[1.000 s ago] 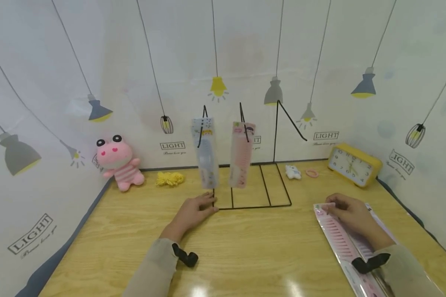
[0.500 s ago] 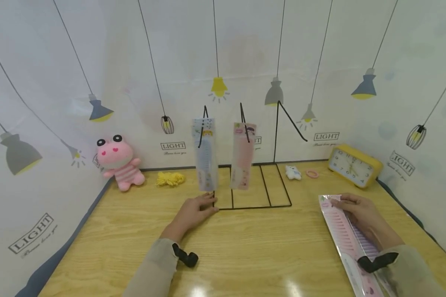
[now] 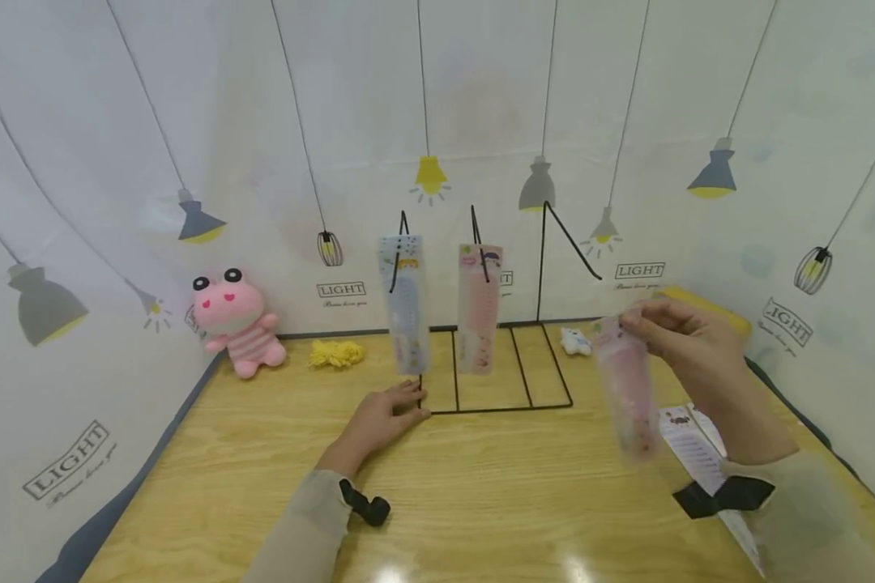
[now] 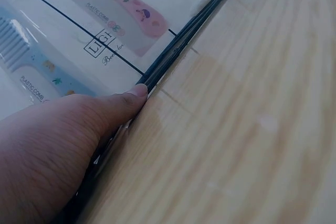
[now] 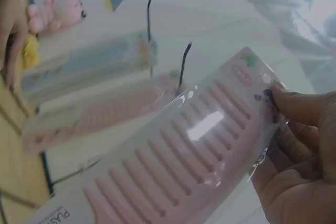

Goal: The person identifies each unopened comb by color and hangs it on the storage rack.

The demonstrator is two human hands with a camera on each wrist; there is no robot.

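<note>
My left hand (image 3: 379,417) rests at the front left corner of a black wire rack (image 3: 514,406), its thumb lying on the wire in the left wrist view. A blue comb in a clear packet (image 3: 407,312) and a pink comb in a packet (image 3: 480,308) hang from two of the rack's hooks. The third hook (image 3: 572,239), on the right, carries nothing. Off to the right, my right hand (image 3: 693,356) pinches the top corner of another packaged pink comb (image 5: 178,153), raised above the table and hanging down. The right wrist view shows its wide teeth.
A purple comb in a packet (image 3: 696,445) lies on the table under my right forearm. Along the back are a pink plush toy (image 3: 244,324), yellow yarn (image 3: 335,354), a small white figure (image 3: 575,341) and a yellow clock (image 3: 707,308), mostly hidden by my right hand.
My right hand has lifted the pink comb packet off the table and carried it up and forward, uncovering the purple one. The left hand stays at the rack's corner.
</note>
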